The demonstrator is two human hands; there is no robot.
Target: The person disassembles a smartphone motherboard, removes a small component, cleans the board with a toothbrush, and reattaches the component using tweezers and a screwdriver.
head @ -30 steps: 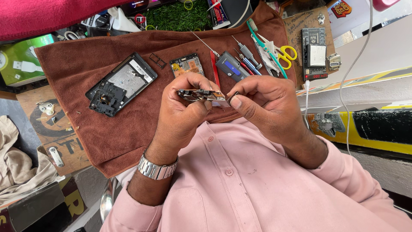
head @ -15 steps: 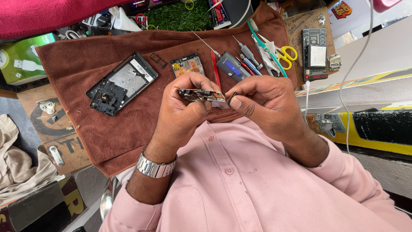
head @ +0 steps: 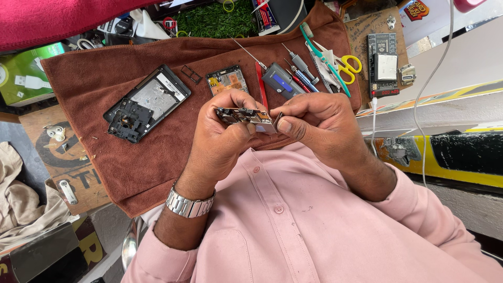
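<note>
My left hand (head: 220, 139), with a metal watch on its wrist, grips a small phone circuit board (head: 242, 115) between thumb and fingers, held above the brown towel (head: 152, 157). My right hand (head: 319, 123) pinches the board's right end, where a small metal piece sticks out. On the towel behind the hands lie an opened phone body (head: 144, 102) at the left and a second small board (head: 226, 79) in the middle.
Right of the hands lie a red pry tool (head: 260, 84), a grey-blue tool (head: 280, 83), screwdrivers (head: 298, 65), tweezers and yellow-handled scissors (head: 347, 67). A dark test board (head: 384, 65) and a white cable (head: 427, 89) are at the right. A green box (head: 23, 78) sits far left.
</note>
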